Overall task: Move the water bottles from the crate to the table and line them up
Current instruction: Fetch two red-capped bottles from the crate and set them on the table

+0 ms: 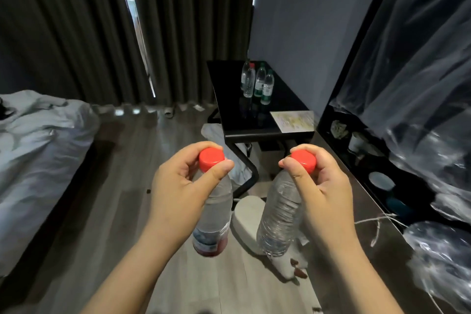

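While both bottles hang over the pale wood-plank floor (122, 173), short of the table, I have my left hand (178, 186) pinching the red screw cap (211, 158) of a clear plastic water bottle with a printed label (216, 211), and my right hand (321, 186) pinching the second red cap (303, 160) on a clear ribbed plastic bottle (280, 211); neither hand is free. I judge the step in hand to be the carry. A cap-only pinch lets each bottle swing, so I would move steadily, lower each base flat onto the glossy black rectangular table (237, 120), and let go only once it stands. Four clear plastic bottles (257, 81) stand bunched toward the table's far edge, overlapping from here, so I cannot tell whether they form a true line. I would set the new pair beside them, clear of the pale printed paper sheet (293, 122) at the near right corner. The crate is out of view. Rumpled pale bedding (38, 150) lies at left, dark pleated curtains (63, 33) behind, clear plastic sheeting (420, 71) at right.
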The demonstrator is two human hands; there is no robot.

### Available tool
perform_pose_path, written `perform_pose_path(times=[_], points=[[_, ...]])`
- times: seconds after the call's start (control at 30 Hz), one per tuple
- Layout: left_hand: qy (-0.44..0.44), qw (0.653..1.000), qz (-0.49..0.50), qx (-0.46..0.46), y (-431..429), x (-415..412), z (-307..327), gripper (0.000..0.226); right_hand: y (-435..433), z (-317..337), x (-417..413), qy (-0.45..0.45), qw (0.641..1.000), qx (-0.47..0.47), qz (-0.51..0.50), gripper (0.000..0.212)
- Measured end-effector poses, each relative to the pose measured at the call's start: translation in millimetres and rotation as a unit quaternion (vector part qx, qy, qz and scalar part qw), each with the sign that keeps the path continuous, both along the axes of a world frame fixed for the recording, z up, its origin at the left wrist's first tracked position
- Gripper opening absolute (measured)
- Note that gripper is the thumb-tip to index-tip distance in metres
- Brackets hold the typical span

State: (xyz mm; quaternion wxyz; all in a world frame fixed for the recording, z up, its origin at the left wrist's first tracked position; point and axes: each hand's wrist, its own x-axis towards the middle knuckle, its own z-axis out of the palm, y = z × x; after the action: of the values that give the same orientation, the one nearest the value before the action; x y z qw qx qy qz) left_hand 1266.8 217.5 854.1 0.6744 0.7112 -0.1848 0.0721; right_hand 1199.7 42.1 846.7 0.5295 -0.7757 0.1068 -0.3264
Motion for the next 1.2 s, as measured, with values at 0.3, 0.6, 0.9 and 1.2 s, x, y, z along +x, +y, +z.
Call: perform_pose_path(times=[0.3,0.6,0.9,1.2], points=[[0.001,1.000,-0.019,0.023,-12,181,3,0.019,-11,-6,171,0.009,1.000,0.015,-0.016,0.010],[0.008,0.999,-0.008,0.035,-65,341,-7,0.024,-67,-19,341,0.000,0.999,0.033,0.020,0.013],[0.046,0.997,-0.054,0.021,-102,506,-30,0.021,-105,-37,487,0.044,0.998,0.043,-0.017,0.022],[0.069,0.981,-0.176,0.053,-132,683,-59,0.029,-117,-68,610,0.085,0.986,0.067,-0.129,0.025]])
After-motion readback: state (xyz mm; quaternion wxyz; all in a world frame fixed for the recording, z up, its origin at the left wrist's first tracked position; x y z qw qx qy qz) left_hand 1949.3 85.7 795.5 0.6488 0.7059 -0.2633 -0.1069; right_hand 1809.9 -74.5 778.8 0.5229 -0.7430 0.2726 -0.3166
